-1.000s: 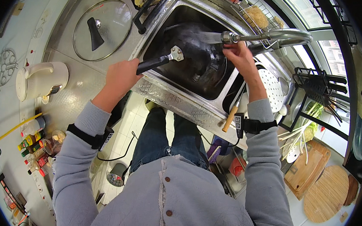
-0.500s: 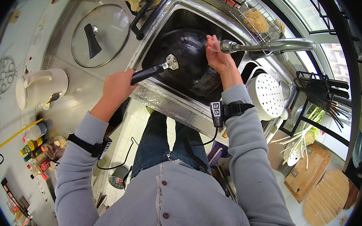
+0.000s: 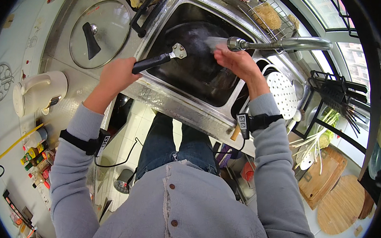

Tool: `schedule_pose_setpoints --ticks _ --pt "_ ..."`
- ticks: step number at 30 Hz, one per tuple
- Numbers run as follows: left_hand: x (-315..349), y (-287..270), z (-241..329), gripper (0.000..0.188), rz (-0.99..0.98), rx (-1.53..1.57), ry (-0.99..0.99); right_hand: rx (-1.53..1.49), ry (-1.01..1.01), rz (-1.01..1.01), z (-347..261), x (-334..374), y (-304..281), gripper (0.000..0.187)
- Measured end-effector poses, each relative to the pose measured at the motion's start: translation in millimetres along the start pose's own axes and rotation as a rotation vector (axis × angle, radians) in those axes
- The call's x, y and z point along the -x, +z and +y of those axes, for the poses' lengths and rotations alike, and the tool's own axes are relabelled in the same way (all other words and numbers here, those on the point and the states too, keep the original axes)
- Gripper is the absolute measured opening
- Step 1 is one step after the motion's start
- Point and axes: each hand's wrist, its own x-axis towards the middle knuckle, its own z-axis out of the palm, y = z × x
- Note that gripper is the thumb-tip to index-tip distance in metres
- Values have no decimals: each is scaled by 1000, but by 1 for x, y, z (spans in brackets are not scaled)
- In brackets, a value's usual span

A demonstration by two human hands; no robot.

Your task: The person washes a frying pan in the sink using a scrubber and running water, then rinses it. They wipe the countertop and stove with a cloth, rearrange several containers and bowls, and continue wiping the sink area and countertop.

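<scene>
Head view: from where I stand, the left hand point(image 3: 117, 75) is closed firmly round the black handle point(image 3: 152, 63) of the dark pan point(image 3: 198, 72), which lies in the left basin of the sink point(image 3: 183, 95). Half a second ago the right hand point(image 3: 239, 64) was cupped palm-up under the faucet point(image 3: 286, 43); now it sits just below the nozzle, fingers loosely curled, and water point(image 3: 215, 42) sprays past it into the pan, so wetting seems under way again. Whether it touches the nozzle I cannot tell. The handle's long axis slants from the near left, its grip end toward the person, rightward and away to the riveted bracket.
</scene>
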Motion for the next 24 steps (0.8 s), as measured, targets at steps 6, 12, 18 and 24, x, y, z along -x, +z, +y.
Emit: schedule_pose_setpoints --ticks 6,12,18,24 --pt "-12 -17 4 34 -65 -5 -23 408 -168 178 -7 30 -70 32" --pt "-10 -18 5 34 -102 15 -63 358 -323 1031 -25 38 -194 27" --pt "1 -9 7 35 -106 32 -105 -16 -510 804 -91 7 -241 54" --pt "6 -2 10 33 -77 40 -118 253 -457 397 -120 -8 -263 66"
